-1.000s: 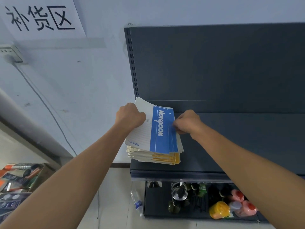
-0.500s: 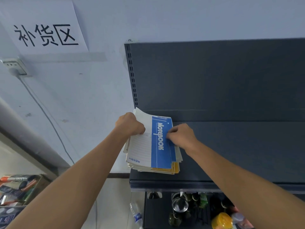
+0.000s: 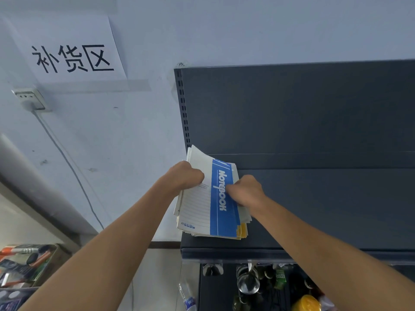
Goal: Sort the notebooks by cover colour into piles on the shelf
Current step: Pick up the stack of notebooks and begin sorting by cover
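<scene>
On my feed the pile of notebooks (image 3: pixel 202 221) sits at the left end of the dark shelf (image 3: pixel 325 209), its near edge close to the front lip. The pile's long axis runs from that lip toward the back panel, leaning slightly left at the far end. The top notebook (image 3: pixel 221 218) is white and ruled on its left and has a blue band on its right. The word Notebook runs lengthwise along the band, first letter at the far end. Yellow covers (image 3: pixel 243 230) peek out under it at the near right corner.

Both forearms reach up from the bottom corners and converge on the pile. The left hand (image 3: pixel 185 176) shows me its back, fingers curled round the pile's left edge in the far half. The right hand (image 3: pixel 246 190) is also curled, pinching the right edge of the top notebook about mid-length – how many covers it holds I cannot tell.

A paper sign (image 3: pixel 71 55) and a wall socket (image 3: pixel 30 98) are on the wall to the left, and bottles (image 3: pixel 307 303) stand below the shelf
</scene>
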